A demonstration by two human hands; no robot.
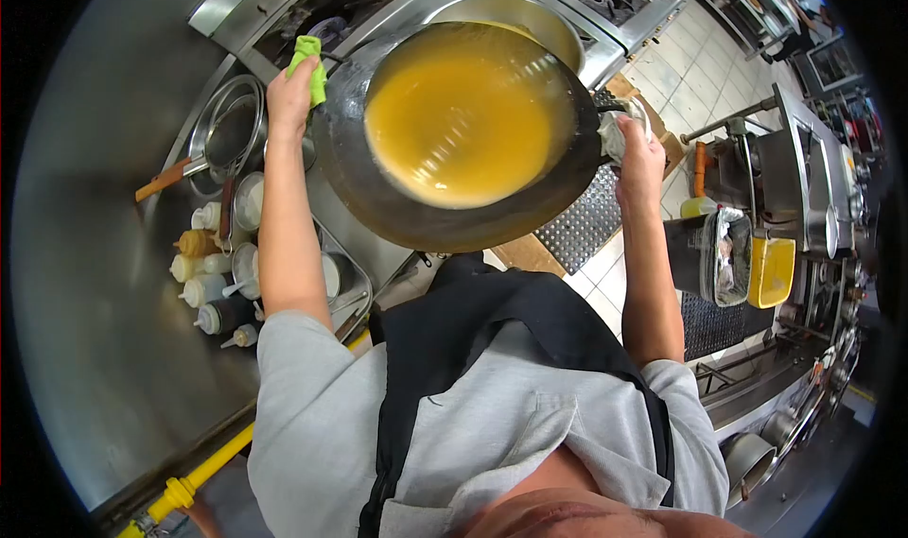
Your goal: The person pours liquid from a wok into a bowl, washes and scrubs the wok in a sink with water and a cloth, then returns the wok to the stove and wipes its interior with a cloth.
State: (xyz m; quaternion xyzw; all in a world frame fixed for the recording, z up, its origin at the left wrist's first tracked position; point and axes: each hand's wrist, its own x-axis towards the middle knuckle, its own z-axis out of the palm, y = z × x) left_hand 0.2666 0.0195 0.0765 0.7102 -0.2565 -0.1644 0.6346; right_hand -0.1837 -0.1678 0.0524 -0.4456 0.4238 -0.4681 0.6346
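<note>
Between my hands a large dark wok (378,218) holds yellow-orange liquid (463,112). My left hand (290,98) is closed round a bright green cloth (307,58) at the wok's left handle. At the right handle, my right hand (639,155) grips a whitish cloth (615,133). Behind the wok, partly hidden by it, a wide metal pot (558,32) stands on the stove.
Strainers (232,131) and squeeze bottles (200,290) stand to the left. A yellow gas pipe (216,459) runs at lower left. At right are a lined bin (728,254), a yellow tub (773,271) and a metal counter (790,160). A black perforated mat (582,224) covers part of the tiled floor.
</note>
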